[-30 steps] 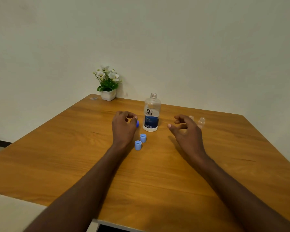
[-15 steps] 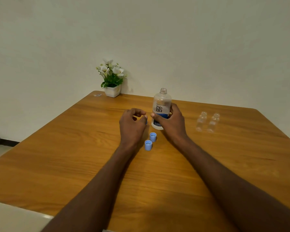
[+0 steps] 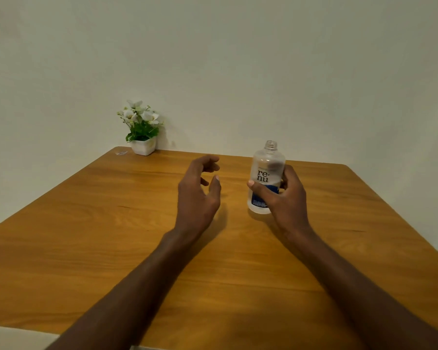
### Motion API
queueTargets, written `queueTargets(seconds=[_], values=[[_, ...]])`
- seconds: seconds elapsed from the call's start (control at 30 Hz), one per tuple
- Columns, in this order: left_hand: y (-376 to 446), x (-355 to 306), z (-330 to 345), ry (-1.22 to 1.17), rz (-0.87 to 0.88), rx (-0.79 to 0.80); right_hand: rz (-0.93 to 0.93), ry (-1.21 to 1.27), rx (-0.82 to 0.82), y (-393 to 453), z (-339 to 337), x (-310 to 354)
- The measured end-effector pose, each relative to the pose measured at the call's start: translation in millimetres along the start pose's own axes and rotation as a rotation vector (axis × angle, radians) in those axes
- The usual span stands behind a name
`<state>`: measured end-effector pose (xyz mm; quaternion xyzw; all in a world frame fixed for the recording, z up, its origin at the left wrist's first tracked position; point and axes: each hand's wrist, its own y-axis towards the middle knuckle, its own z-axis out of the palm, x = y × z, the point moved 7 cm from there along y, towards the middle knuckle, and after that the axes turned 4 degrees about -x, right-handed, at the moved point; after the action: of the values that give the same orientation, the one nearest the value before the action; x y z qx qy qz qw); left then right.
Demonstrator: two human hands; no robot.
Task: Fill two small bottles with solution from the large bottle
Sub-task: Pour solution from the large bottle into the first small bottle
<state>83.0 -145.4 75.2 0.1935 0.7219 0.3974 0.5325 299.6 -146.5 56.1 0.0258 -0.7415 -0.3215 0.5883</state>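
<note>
Clear plastic: large bottle point(image 3: 266, 178), uncapped, at 1 o'clock, just above the wooden counter point(image 3: 86, 236).
Right hand point(image 3: 282, 195): fingers wrapped round it.
Left hand point(image 3: 197, 190): fingers loosely spread, holding nothing.
Small bottles: not in view.
Risk: open neck; a tilt in transit likely spills solution.

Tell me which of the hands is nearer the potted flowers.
Left. The left hand hovers open above the table, nearer the potted flowers at the far left corner. The right hand grips the large bottle, farther right.

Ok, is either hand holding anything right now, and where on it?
The right hand grips the clear uncapped large bottle around its lower body, over the blue label. The left hand holds nothing.
</note>
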Motion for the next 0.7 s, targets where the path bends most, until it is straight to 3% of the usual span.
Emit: queueTargets(seconds=[0.13, 0.4, 0.53, 0.7], values=[[-3.1, -2.3, 58.9, 0.002, -0.095, 0.114, 0.001, -0.060, -0.062, 0.2, -32.4, -10.7], [-9.9, 38.2, 147.5, -0.042, -0.450, 0.385, -0.007, -0.104, -0.147, 8.0, -56.7, -25.3], [-11.6, 40.9, 163.7, 0.002, -0.413, 0.555, -0.012, -0.144, -0.148, 9.4, -56.3, -30.1], [-9.0, 33.4, 152.3, 0.030, -0.355, 0.464, -0.048, -0.168, -0.132, 5.7, -52.6, -21.7]])
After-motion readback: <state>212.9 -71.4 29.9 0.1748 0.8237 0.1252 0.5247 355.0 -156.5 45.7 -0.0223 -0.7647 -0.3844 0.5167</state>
